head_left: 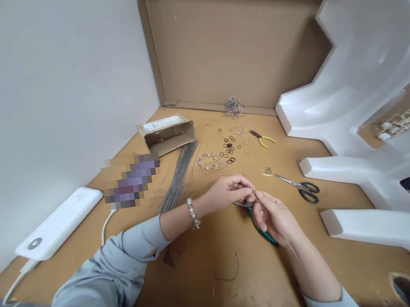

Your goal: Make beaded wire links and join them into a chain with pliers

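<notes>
My left hand [233,190], a beaded bracelet [193,213] at its wrist, pinches with its fingertips over the table [192,277]. Fingertip to fingertip with it, my right hand [276,214] is closed in a pinch too. Whatever sits between them is too small to make out. Beneath the hands lies a tool with green handles [265,234], its head partly hidden by the fingers. Just beyond are a ring of clear loops [209,162] and several dark small rings [229,149]. A bent wire piece [233,275] rests nearer to me.
Left: a bundle of grey wires [180,177], a small open cardboard box [171,147], a white power bank [60,222] with cable, and a pixelated purple object [136,178]. Right: scissors [301,188], yellow-handled pliers [263,137] and white foam [355,221]. Tangled wire [234,106] sits at the back.
</notes>
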A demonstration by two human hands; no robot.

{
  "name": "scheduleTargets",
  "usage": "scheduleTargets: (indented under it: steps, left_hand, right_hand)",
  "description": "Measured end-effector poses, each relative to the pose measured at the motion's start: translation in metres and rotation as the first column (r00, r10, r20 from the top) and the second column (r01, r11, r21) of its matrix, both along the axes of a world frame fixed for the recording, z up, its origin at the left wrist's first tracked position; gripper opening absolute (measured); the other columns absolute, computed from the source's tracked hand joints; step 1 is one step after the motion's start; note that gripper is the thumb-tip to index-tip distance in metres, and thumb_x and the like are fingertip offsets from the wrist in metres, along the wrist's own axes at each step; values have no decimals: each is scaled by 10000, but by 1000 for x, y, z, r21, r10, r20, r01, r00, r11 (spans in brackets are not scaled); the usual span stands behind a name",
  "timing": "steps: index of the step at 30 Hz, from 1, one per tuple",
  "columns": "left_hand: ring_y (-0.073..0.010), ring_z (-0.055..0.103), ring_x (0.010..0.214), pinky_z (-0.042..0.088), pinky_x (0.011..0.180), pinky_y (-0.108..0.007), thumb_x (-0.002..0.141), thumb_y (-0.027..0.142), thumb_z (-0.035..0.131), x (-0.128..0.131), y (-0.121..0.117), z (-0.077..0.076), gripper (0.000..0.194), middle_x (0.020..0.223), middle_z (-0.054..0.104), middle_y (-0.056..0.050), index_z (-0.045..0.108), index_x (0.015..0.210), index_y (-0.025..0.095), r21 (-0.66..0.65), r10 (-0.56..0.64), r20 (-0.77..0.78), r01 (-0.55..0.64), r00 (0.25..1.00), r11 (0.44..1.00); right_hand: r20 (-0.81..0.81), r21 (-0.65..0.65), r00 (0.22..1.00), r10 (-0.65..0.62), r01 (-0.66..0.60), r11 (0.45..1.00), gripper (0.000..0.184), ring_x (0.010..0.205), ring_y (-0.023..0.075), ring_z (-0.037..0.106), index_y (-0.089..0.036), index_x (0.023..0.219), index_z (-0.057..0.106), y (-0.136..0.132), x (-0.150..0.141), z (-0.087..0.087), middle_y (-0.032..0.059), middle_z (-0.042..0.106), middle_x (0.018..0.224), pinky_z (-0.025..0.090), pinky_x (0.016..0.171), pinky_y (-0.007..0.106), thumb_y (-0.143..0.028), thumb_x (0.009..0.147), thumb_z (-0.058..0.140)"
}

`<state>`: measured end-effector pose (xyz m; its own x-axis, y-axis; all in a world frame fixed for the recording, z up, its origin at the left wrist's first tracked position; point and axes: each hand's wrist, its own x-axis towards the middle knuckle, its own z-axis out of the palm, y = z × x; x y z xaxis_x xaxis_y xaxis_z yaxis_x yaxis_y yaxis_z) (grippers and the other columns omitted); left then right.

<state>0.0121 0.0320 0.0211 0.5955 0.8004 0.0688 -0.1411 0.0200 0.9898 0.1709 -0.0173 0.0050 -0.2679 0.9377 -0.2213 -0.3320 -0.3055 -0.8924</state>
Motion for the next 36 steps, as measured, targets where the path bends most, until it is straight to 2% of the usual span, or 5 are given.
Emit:
scheduleTargets:
  steps: [7,13,26,33,36]
  left_hand:
    - [-85,520,634,414,614,-218,784,360,588,-5,1,5,236,685,551,7,574,787,125,144,88,-72,-77,994,987]
    - [-79,548,610,456,619,-226,797,372,581,-8,7,6,257,690,588,-8,551,802,117,96,93,-23,-91,995,991]
    - [-91,600,592,493,598,-232,789,391,593,-11,8,4,280,680,617,-9,537,831,120,24,93,2,-93,996,995]
    - [-89,564,609,458,595,-219,770,307,611,-6,3,3,189,695,598,-13,599,782,118,111,99,-122,-86,988,990]
    - [-101,557,609,465,604,-231,800,275,572,-5,-1,9,161,667,601,-18,601,811,117,65,5,-164,6,987,998]
  right_hand:
    - [-134,-39,987,84,-90,995,458,476,147,621,-135,875,660,0,3,2,77,694,633,459,489,232,-544,827,460]
    - [-159,-71,987,10,-21,997,343,506,159,640,-145,876,682,2,6,3,82,718,688,471,527,241,-450,791,549]
    - [-173,-95,980,100,-117,989,688,703,216,678,-129,941,695,2,9,12,147,717,890,500,615,308,-697,791,336]
    - [9,52,999,-36,35,998,276,674,151,649,-191,929,683,-1,2,-2,62,701,867,492,620,259,-370,720,691]
    - [51,86,995,-88,83,993,188,543,99,579,-174,828,688,0,2,-9,31,671,758,461,546,232,-325,718,703]
